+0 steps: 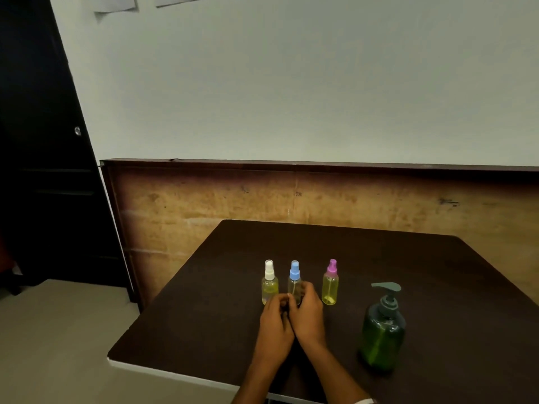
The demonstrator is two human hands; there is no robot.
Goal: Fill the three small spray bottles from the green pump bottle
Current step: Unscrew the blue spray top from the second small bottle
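Note:
Three small spray bottles stand in a row on the dark table [437,281]. The white-capped bottle [269,282] on the left and the pink-capped bottle [330,282] on the right hold yellow liquid. Between them stands the blue-capped bottle [295,278], its lower part hidden by my hands. My right hand [307,313] curls round its base. My left hand [275,322] is pressed against the right hand with curled fingers; whether it touches the bottle is unclear. The green pump bottle [382,330] stands upright to the right, nearer to me, with its dark pump head on.
A worn brown panel [233,199] runs along the wall behind the table. A dark door [43,141] is at the left. The table's near-left corner [112,355] has a white edge, with bare floor [58,345] beyond it.

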